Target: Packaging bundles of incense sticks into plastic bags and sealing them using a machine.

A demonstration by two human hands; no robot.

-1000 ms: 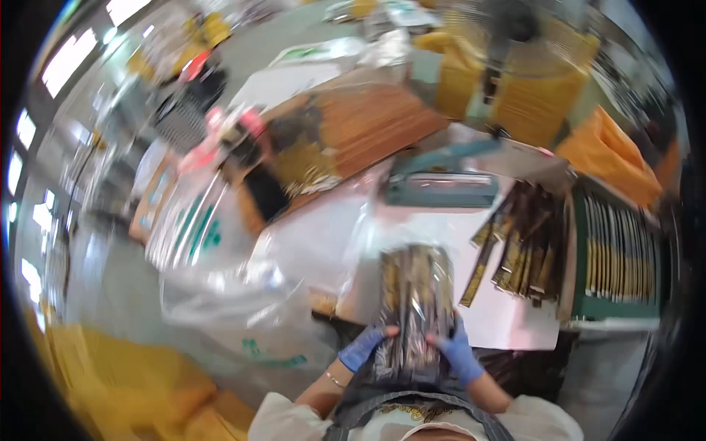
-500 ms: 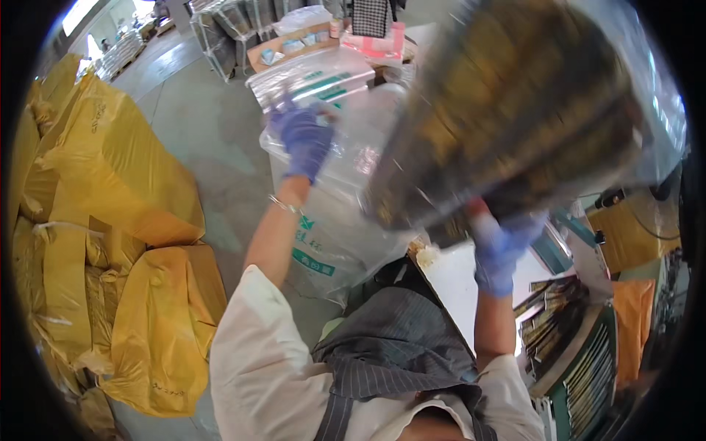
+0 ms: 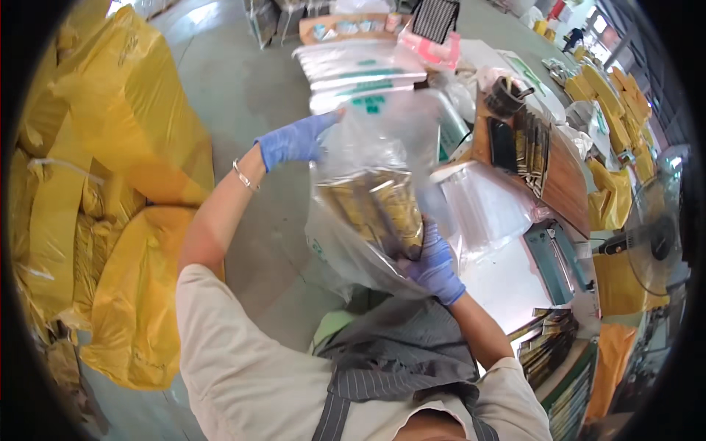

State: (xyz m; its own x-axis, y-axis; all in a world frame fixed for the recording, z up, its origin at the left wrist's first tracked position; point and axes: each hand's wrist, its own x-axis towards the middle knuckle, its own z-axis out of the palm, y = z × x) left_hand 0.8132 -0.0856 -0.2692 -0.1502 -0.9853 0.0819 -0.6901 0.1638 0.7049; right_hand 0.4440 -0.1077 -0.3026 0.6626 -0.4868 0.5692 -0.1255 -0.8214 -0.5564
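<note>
My right hand (image 3: pixel 435 266), in a purple glove, grips the lower right end of a transparent-wrapped bundle of gold-and-black packets (image 3: pixel 373 209). The bundle is at the mouth of a large transparent plastic bag (image 3: pixel 327 253) with green print, and part of it lies behind the film. At the bag's upper left edge is my left hand (image 3: pixel 294 142), also gloved, its fingers closed on the film. The bag hangs in front of my dark striped apron (image 3: pixel 404 334). Motion blurs the bag's upper part and the left fingertips.
Yellow wrapped bales (image 3: pixel 136 110) stand on the left. Ahead lies a stack of flat plastic bags (image 3: pixel 360 66). On the right, a white table (image 3: pixel 500 287) holds a green bag sealer (image 3: pixel 551 261), and a wooden board (image 3: pixel 566 180) carries packets and a phone. A fan (image 3: pixel 654 235) stands far right.
The bundle has come down from the upper right to the bag in my right hand. My left hand has moved down slightly and closed on the bag's edge. The view has turned right.
</note>
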